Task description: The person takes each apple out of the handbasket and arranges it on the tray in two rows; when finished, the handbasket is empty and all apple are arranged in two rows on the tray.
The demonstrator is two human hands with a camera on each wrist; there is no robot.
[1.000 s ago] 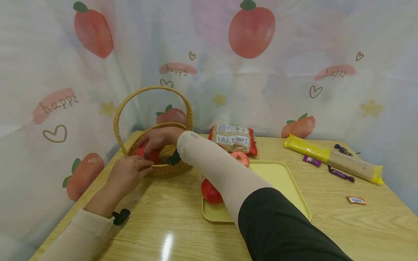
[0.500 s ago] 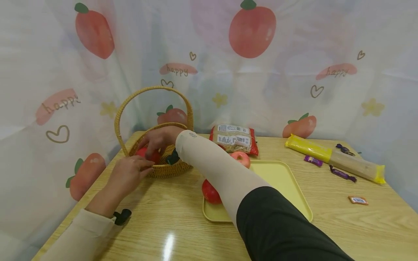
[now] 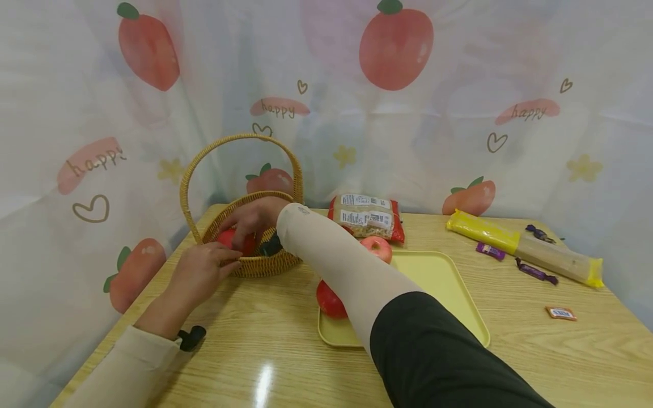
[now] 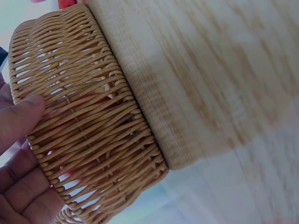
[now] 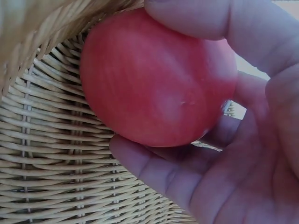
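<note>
While the left hand (image 3: 201, 273) rests with straight fingers against the woven wall of the round wicker basket (image 3: 265, 263), the right hand (image 3: 253, 218) curls around a smooth red apple (image 3: 237, 241) inside it, close to the rim, below the arched handle (image 3: 240, 139).

Head view looking down over table; both wrist views close on wicker basket (image 3: 250, 249), shared by all

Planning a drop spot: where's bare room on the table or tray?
Free: tray's right half; table between basket and near edge. Crowded: basket with both hands and an apple; tray's left edge with two apples; far right among packets.
</note>
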